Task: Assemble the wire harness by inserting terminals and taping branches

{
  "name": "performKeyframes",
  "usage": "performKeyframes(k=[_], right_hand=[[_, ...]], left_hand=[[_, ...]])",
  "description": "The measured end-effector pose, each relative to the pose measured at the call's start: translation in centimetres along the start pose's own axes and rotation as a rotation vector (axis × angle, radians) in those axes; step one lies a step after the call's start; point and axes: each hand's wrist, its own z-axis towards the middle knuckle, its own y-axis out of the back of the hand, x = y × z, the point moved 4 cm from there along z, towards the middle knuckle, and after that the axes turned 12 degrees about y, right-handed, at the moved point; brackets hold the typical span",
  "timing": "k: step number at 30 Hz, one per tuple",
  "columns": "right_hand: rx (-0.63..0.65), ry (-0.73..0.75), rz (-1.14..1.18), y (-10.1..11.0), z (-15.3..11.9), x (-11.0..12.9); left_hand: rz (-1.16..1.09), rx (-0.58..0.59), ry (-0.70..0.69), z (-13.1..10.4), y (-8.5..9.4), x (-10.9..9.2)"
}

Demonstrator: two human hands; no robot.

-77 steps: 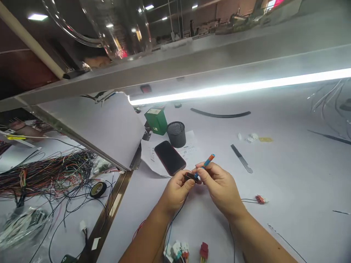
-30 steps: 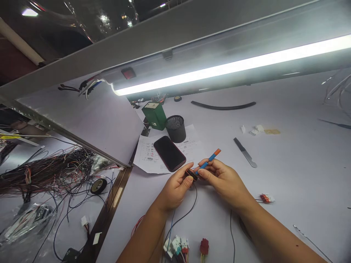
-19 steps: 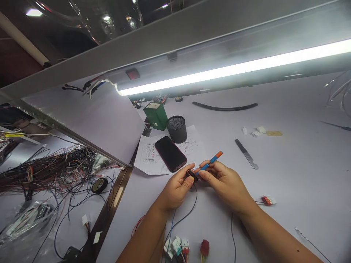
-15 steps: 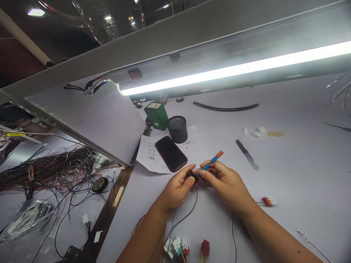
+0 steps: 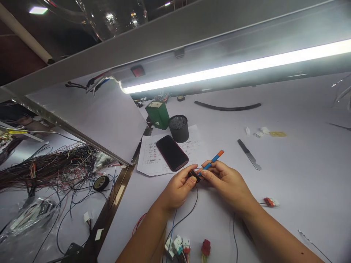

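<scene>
Near the middle of the worktop, my left hand (image 5: 179,188) pinches a small black connector (image 5: 194,176) with orange-red edges. A dark wire (image 5: 196,201) hangs down from the connector. Just to the right, my right hand (image 5: 225,182) grips a blue pen-like tool (image 5: 207,166) with an orange end (image 5: 221,152) pointing up and away. Its lower end is at the connector's right side; my fingers hide whether the tip is inside. The two hands are close together.
Beyond my hands are a phone (image 5: 172,153) on paper sheets (image 5: 145,160), a mesh cup (image 5: 178,128) and a green box (image 5: 157,115). A blade (image 5: 249,154) lies right. White connectors (image 5: 177,244) and a red one (image 5: 206,247) lie nearest me. Wire bundles (image 5: 55,166) fill the left.
The whole view has shifted slightly. Both hands keep their hold on the connector and the blue tool, with hardly any change between them.
</scene>
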Motion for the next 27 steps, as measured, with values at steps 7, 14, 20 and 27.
performKeyframes(k=[7, 14, 20, 27], right_hand=[[0.043, 0.059, -0.083, -0.02, -0.09, 0.28], [0.054, 0.142, -0.250, 0.17, -0.50, -0.14], [0.076, 0.160, -0.295, -0.05, -0.47, -0.06], [0.039, 0.068, -0.072, 0.11, -0.02, -0.07]], left_hand=[[0.011, 0.033, -0.033, 0.15, -0.12, 0.06], [-0.001, 0.019, -0.031, 0.16, -0.01, 0.33], [0.021, -0.023, -0.033, 0.13, 0.19, 0.23], [-0.105, -0.017, -0.002, 0.53, 0.25, 0.49]])
